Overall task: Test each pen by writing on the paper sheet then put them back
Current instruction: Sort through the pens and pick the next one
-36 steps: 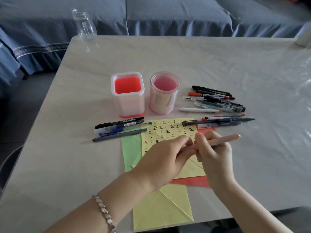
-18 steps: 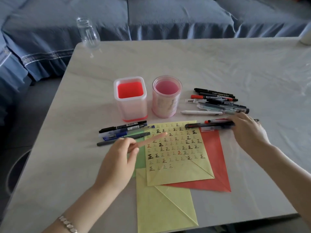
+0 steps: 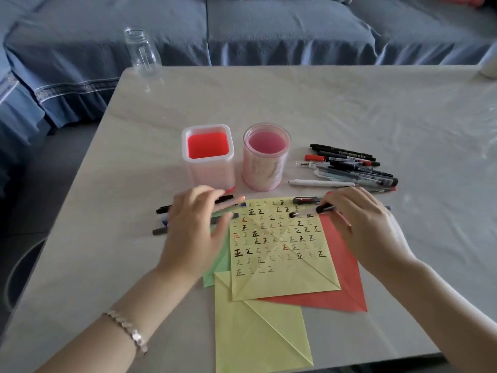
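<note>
My right hand [image 3: 363, 227] pinches a black pen [image 3: 313, 211] above the yellow sheet [image 3: 282, 265]; my spread, empty left hand [image 3: 193, 232] could scatter nearby pens [image 3: 161, 230].

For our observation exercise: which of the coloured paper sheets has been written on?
The upper yellow sheet, covered in rows of characters; the red sheet, green sheet and lower yellow sheet show no writing.
</note>
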Demonstrator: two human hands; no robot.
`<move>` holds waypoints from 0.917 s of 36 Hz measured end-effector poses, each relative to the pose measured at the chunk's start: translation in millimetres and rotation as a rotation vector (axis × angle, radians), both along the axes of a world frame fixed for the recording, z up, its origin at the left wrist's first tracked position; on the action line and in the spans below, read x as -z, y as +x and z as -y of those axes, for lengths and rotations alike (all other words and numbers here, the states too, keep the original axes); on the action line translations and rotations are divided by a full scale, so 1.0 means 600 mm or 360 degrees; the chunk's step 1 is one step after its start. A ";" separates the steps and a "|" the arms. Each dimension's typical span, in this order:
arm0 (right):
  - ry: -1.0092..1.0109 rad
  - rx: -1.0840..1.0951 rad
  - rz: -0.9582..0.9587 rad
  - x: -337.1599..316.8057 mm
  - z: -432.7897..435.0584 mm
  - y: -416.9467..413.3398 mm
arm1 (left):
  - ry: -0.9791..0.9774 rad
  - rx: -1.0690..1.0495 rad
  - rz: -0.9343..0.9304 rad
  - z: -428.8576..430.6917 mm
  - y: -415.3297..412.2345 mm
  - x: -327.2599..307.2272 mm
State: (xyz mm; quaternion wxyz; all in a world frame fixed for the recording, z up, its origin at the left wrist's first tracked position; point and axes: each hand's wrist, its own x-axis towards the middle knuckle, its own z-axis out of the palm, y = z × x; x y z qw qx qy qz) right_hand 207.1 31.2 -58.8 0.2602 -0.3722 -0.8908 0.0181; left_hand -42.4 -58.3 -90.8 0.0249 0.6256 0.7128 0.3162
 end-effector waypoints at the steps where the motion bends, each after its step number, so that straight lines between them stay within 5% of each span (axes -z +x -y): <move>1: 0.0011 -0.0050 0.0002 -0.005 0.008 -0.010 | -0.0055 0.0147 0.0226 0.003 0.017 -0.017; 9: 0.0087 -0.0304 -0.0026 0.006 0.048 -0.053 | -0.0695 0.0460 0.1506 0.017 0.104 -0.073; 14: -0.0029 -0.0333 0.0015 0.043 0.058 -0.055 | -0.1021 0.0269 0.1861 0.011 0.119 -0.048; 18: -0.0098 -0.0242 0.0035 0.087 0.063 -0.043 | -0.0843 0.0255 0.1336 0.016 0.123 -0.017; 25: -0.0145 0.0090 -0.0153 0.117 0.057 0.001 | -0.0452 0.0756 0.0081 0.044 0.124 0.027; 33: -0.0316 0.0204 0.0026 0.102 0.029 0.071 | -0.0122 0.0913 -0.0292 0.003 0.144 0.053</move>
